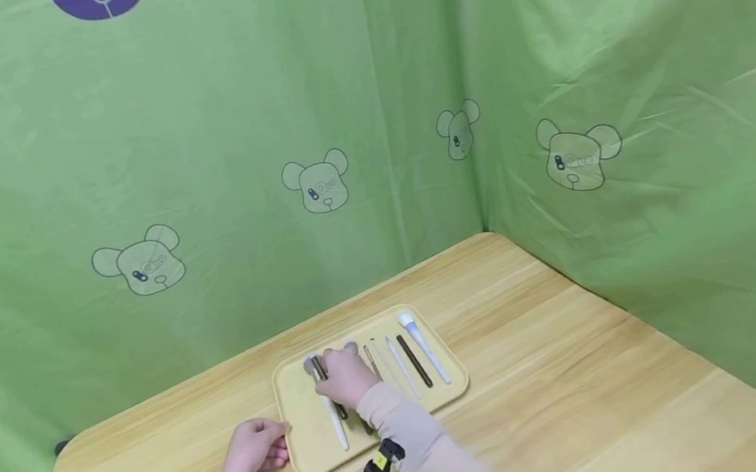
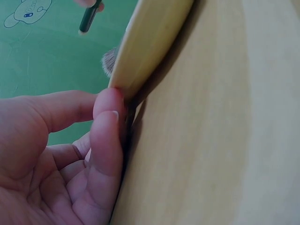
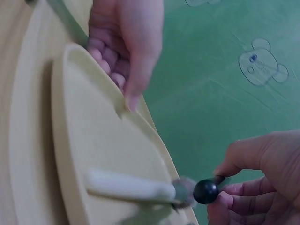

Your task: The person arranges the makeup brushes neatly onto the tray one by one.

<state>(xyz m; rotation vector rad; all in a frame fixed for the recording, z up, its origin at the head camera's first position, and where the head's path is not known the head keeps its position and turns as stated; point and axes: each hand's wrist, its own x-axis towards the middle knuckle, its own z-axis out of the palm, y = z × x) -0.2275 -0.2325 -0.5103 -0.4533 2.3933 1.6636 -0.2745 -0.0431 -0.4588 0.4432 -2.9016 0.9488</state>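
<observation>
On the table, a pale yellow tray (image 1: pixel 309 465) holds several makeup brushes. My left hand (image 1: pixel 254 448) pinches the tray's left rim between thumb and fingers, seen close in the left wrist view (image 2: pixel 61 150). Over the tray's left part, my right hand (image 1: pixel 347 379) pinches a slim black makeup brush (image 1: pixel 320 368). Its rounded black end (image 3: pixel 206 191) faces the right wrist camera. Under it lies a white-handled brush (image 1: pixel 335 423) with a grey bristle head, toward the tray's left side. Dark handles beside it are partly hidden by my right hand and sleeve.
Farther right on the tray lie a white-and-blue brush (image 1: pixel 426 348), a black stick (image 1: pixel 414 361), a pale slim one (image 1: pixel 403 368) and other thin tools. The wooden table (image 1: pixel 557 372) ends at green curtains (image 1: pixel 204 131) at the back and right.
</observation>
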